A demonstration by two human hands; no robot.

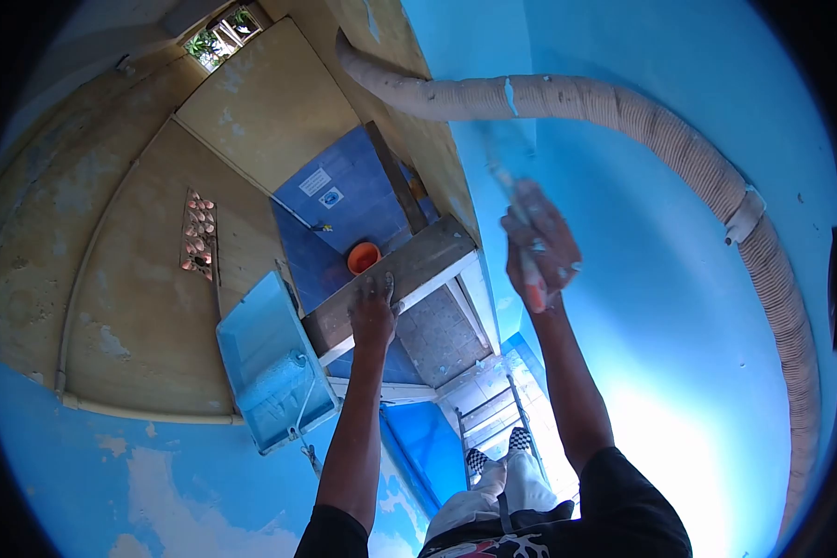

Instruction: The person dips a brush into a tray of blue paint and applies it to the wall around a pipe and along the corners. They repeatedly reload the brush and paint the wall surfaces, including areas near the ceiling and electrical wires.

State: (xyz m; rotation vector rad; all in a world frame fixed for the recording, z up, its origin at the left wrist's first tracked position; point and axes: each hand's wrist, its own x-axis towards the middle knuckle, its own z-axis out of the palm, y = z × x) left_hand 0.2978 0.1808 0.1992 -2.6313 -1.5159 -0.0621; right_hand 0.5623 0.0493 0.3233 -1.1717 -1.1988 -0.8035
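My right hand (541,244) is wrapped round the handle of a paint brush (530,270), raised near the blue wall (623,214). The brush's far end is blurred and points up toward the wall. My left hand (374,302) lies with its fingers spread on the top edge of a brown ledge (437,244). Left of that hand, a blue paint tray (256,321) holds a paint roller (272,383) with blue paint on it.
A ribbed hose (614,104) curves along the wall at the top and right. Beyond the ledge stands an orange bucket (364,257) by blue tiles (344,200). Below are a ladder (493,420) and my checkered shoes (519,439). A pipe (149,409) runs along the left wall.
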